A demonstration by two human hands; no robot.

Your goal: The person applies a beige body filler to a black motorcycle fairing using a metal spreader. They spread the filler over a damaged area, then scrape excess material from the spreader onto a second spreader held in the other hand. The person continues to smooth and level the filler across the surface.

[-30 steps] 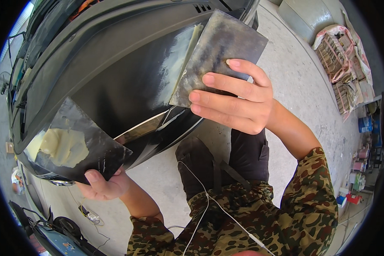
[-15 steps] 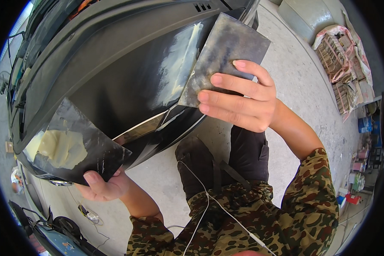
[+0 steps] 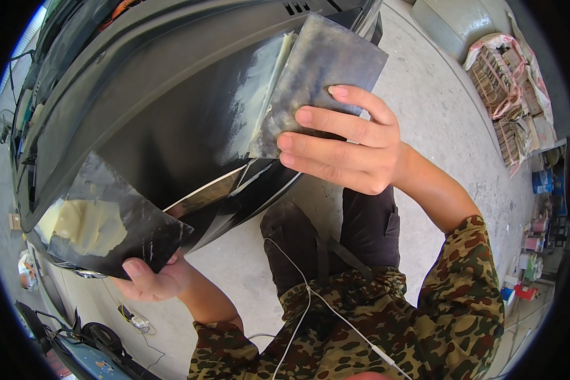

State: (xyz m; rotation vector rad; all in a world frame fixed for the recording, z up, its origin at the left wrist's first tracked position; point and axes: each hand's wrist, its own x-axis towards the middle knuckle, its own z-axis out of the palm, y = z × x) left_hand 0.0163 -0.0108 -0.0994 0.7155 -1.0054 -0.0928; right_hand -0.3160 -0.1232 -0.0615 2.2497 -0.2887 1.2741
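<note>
The right hand [image 3: 367, 151] grips the grey plate [image 3: 332, 60]; the pale strip [image 3: 254, 101] slants along its left edge. The left hand [image 3: 156, 278], farther, holds the black board [image 3: 142, 228].

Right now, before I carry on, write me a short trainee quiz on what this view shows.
1. Which hand holds the paste-bearing plate?
2. True or false: in the picture, the pale smear on the dark car panel lies to the left of the other plate, held in the right hand.
3. The sleeves show which pattern? A: stripes. B: camouflage. C: checks.

Key:
1. The left hand.
2. True.
3. B.
</note>
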